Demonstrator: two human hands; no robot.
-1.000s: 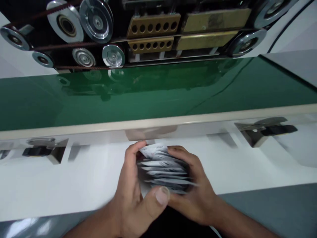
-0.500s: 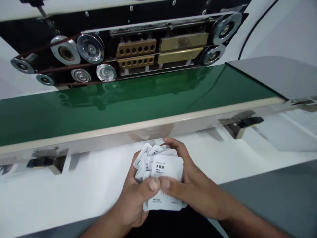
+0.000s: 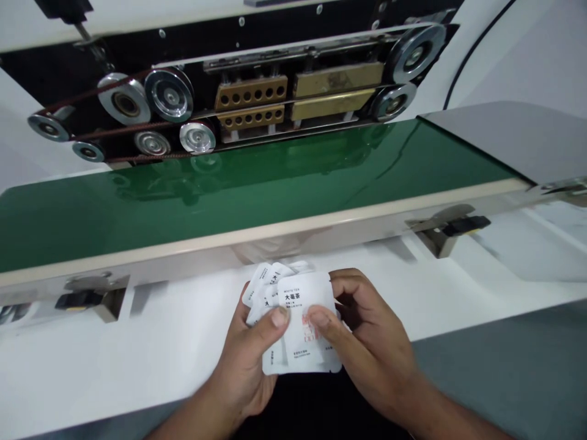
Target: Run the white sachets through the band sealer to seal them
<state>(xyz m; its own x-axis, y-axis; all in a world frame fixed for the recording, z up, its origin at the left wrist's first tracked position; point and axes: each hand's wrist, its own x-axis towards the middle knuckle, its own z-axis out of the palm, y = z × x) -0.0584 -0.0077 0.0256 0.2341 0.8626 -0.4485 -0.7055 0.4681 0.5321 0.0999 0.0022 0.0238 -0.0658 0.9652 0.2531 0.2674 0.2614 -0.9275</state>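
Observation:
Several small white tea sachets lie fanned in my left hand, whose thumb presses on them from the front. My right hand pinches the top sachet between its thumb and fingers. Dark printed characters and a red stamp-like mark show on that front sachet. It overlaps the others, and its upper edge stands clear of my thumbs. My left fingers are mostly hidden behind the bundle. Both hands are in front of the white ledge, low in the head view.
Beyond the hands runs a green conveyor belt with a pale front rail. Behind it is a sealing machine with metal pulleys and brass blocks. Black-handled clamps stick out below the rail on both sides.
My right hand has shifted right and its thumb has moved up on the top sachet. That sachet has turned slightly and its red mark now shows. The sachets behind are spread further left.

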